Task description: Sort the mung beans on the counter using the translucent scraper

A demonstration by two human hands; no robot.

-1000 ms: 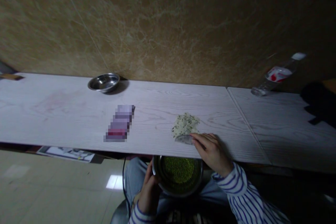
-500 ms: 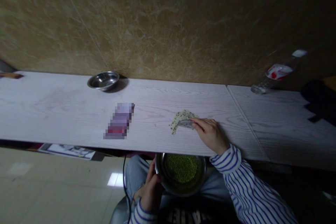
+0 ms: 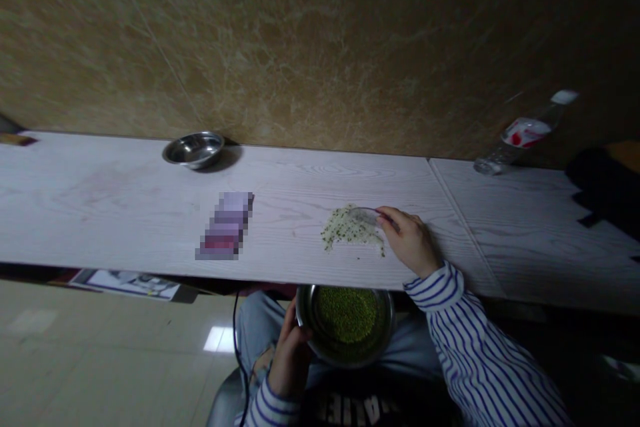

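Observation:
My left hand (image 3: 291, 351) grips the left rim of a steel bowl (image 3: 320, 347) held over my lap, just under the table's front edge. Small green beans (image 3: 349, 313), like mung beans, cover its bottom. On the table, my right hand (image 3: 411, 240) pinches a thin translucent grey piece with a dark edge (image 3: 364, 215); its exact kind cannot be made out. This piece is over the right upper part of a spread of pale grains mixed with green beans (image 3: 345, 227). A few beans lie loose at the near side of the spread.
A second steel bowl (image 3: 194, 151) stands at the back left by the wall. Left of the grains lies a flat blurred rectangular thing (image 3: 225, 225). A clear bottle (image 3: 525, 133) and a dark item (image 3: 607, 190) are at the right. The table's front edge runs above the held bowl.
My right hand has moved the grey piece away from me and slightly right. More of the mixed grains and beans shows below it. My left hand keeps hold of the bowl.

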